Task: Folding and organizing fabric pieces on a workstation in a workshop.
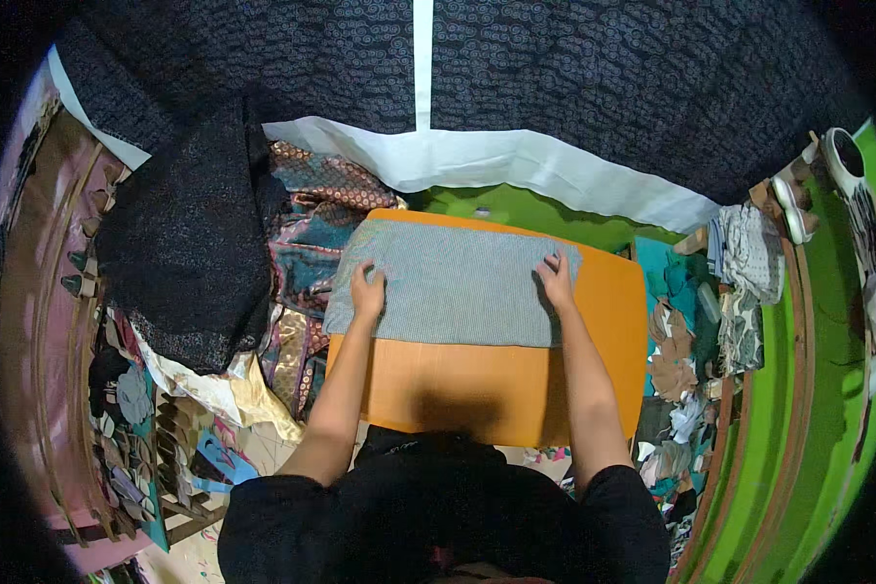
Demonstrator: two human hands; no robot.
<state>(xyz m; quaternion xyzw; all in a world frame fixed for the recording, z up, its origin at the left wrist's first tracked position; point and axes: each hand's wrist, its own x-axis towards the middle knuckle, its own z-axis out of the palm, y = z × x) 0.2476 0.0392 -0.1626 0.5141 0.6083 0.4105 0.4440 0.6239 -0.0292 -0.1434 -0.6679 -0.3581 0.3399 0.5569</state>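
A grey, finely patterned piece of cloth (457, 287) lies spread over the back part of an orange tabletop (438, 375). My left hand (368, 289) rests on the cloth towards its left end, thumb and fingers apart. Near the right end, my right hand (556, 279) touches the cloth with its fingers spread and slightly bent. The fabric between my hands looks mostly flat, and its right edge is a little uneven. Neither hand visibly grips anything.
Black fabric (190, 243) and shiny patterned cloth (311, 214) are heaped left of the table. Scraps (676, 360) and folded textiles (754, 253) fill the right side. Dark patterned curtains with white borders (526, 161) hang behind. A white shoe (793, 209) sits on the right.
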